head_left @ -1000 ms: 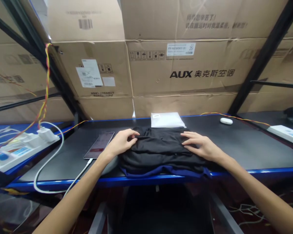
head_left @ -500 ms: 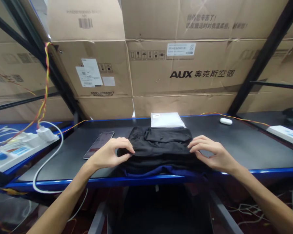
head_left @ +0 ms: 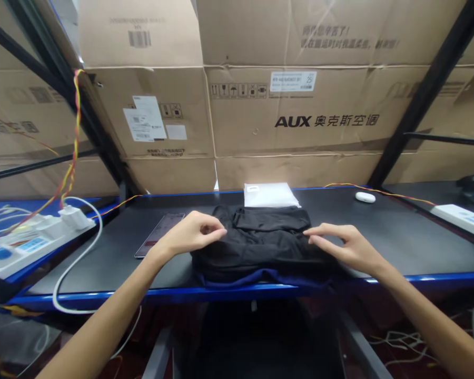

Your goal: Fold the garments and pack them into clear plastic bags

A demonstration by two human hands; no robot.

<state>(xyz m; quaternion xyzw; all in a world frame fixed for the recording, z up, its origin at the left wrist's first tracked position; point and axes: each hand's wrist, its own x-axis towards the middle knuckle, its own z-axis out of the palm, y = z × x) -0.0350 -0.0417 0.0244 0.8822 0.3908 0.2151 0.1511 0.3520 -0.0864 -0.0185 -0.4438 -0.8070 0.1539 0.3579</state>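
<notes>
Black cloth (head_left: 260,247) lies folded and wrinkled at the front edge of the dark table, with dark blue fabric (head_left: 256,276) showing beneath its front. At the cloth's left side, my left hand (head_left: 195,231) is closed in a pinch on its edge. My right hand (head_left: 342,242) pinches the fabric at the right side, thumb and forefinger nearly together. Behind the cloth sits a flat white packet (head_left: 270,195).
A phone (head_left: 160,235) lies left of the cloth. Power strips stand at the far left (head_left: 35,242) and right (head_left: 464,218). A small white case (head_left: 365,197) is at the back right. Cardboard (head_left: 245,126) and black posts rise behind.
My left hand has moved up and to the right over the cloth. My right hand has shifted slightly upward, its fingers more closely pinched. The upper layer of cloth has shifted back.
</notes>
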